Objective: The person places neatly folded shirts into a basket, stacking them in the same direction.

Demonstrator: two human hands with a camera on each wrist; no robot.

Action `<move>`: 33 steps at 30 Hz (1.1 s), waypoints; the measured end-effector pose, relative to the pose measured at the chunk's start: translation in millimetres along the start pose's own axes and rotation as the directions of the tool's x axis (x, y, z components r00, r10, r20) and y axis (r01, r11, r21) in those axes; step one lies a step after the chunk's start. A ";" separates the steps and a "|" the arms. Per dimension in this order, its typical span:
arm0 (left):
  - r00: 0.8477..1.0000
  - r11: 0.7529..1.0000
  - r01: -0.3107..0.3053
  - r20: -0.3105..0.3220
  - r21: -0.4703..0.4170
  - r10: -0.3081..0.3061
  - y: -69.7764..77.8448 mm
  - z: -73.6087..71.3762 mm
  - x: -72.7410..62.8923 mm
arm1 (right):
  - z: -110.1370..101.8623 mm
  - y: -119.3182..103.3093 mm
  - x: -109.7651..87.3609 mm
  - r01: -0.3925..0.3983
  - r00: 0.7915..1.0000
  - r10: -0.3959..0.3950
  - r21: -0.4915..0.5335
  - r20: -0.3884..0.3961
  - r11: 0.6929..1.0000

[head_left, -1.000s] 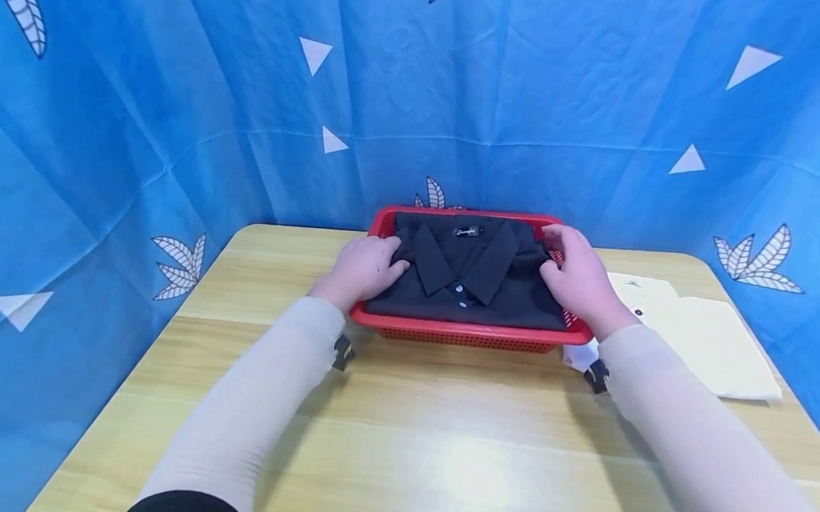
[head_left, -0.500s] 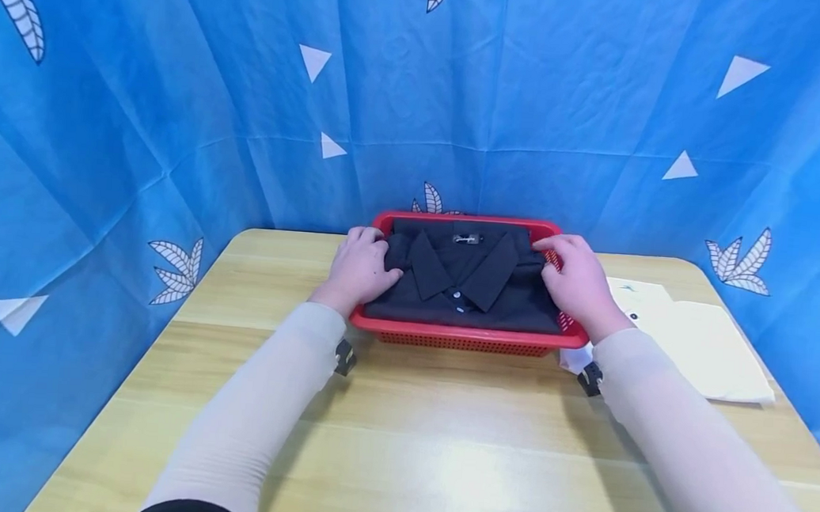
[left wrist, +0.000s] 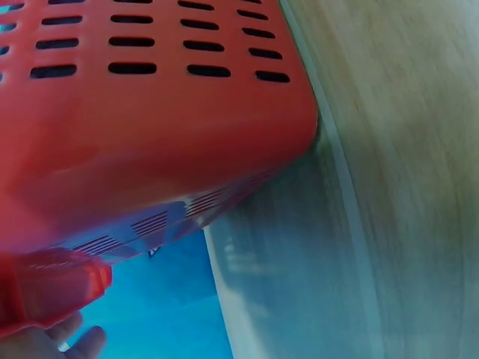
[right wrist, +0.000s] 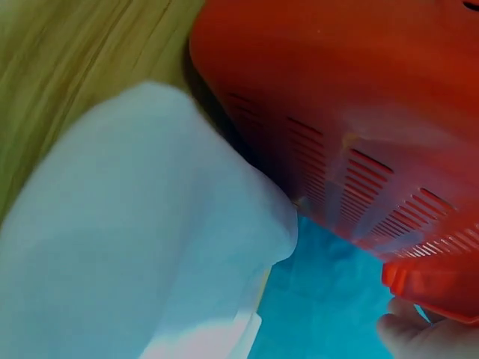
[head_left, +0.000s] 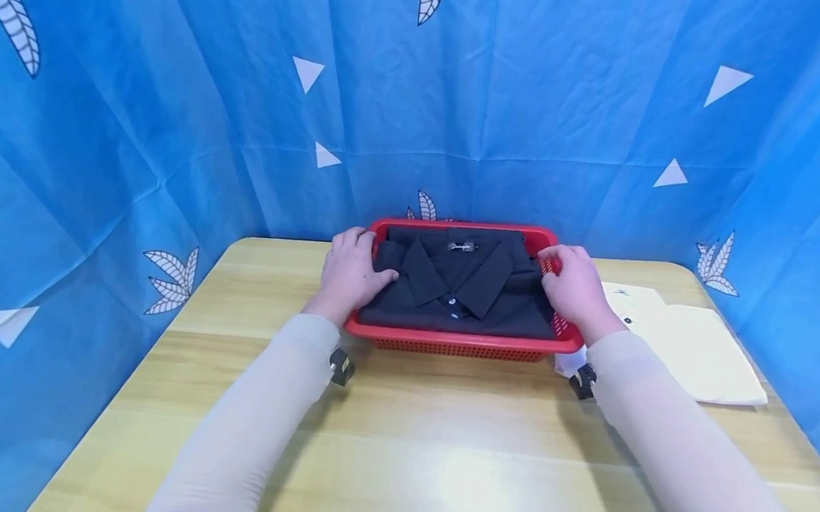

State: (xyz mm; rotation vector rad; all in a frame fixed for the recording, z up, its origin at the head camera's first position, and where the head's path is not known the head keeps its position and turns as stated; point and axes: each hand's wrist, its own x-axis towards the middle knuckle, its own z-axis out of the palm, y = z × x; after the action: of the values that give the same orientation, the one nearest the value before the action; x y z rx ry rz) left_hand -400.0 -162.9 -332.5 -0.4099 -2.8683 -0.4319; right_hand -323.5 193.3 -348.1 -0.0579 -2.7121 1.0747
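In the head view a folded black collared shirt (head_left: 461, 287) with white buttons lies inside a red plastic basket (head_left: 457, 339) near the table's far edge. My left hand (head_left: 351, 276) holds the basket's left rim, its thumb over the shirt and its fingers outside. Across from it, my right hand (head_left: 575, 287) holds the right rim. The left wrist view shows the slotted basket wall (left wrist: 157, 112) close up, with fingertips (left wrist: 90, 340) below the rim. Similar fingertips (right wrist: 400, 321) show beside the rim in the right wrist view.
Folded white and pale cream garments (head_left: 696, 351) lie right of the basket, and a white fold (right wrist: 150, 224) comes close to its wall. A blue patterned curtain (head_left: 478, 94) hangs behind and beside the wooden table (head_left: 439, 448).
My left fingers have shifted from over the shirt to the outside of the basket's left rim. My right hand stays at the right rim. The head view has tilted slightly up.
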 end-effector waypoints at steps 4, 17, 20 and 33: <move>0.995 0.998 -0.055 -0.084 -0.040 0.052 -1.4 -1.6 -3.4 | 1.7 2.4 -2.7 -0.050 0.998 0.053 0.096 -0.026 0.994; 0.960 0.946 -0.277 -0.086 -0.166 0.266 62.2 -21.8 -31.5 | -11.8 6.2 -19.4 -0.131 0.979 0.174 0.325 -0.107 0.937; 0.954 0.930 -0.298 -0.052 -0.213 0.294 82.4 -21.1 -43.3 | -20.3 11.1 -22.6 -0.114 0.981 0.158 0.312 -0.117 0.943; 0.800 0.760 -0.550 0.043 -0.347 0.599 150.6 2.0 -86.2 | -46.2 41.2 -47.5 -0.153 0.983 0.171 0.208 -0.070 0.966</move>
State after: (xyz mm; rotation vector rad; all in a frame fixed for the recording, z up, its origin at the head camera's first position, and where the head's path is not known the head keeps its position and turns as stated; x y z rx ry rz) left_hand -273.9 -44.7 -317.1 -1.3942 -2.5977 -0.7634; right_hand -268.9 248.8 -352.6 -0.2915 -2.5413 1.3550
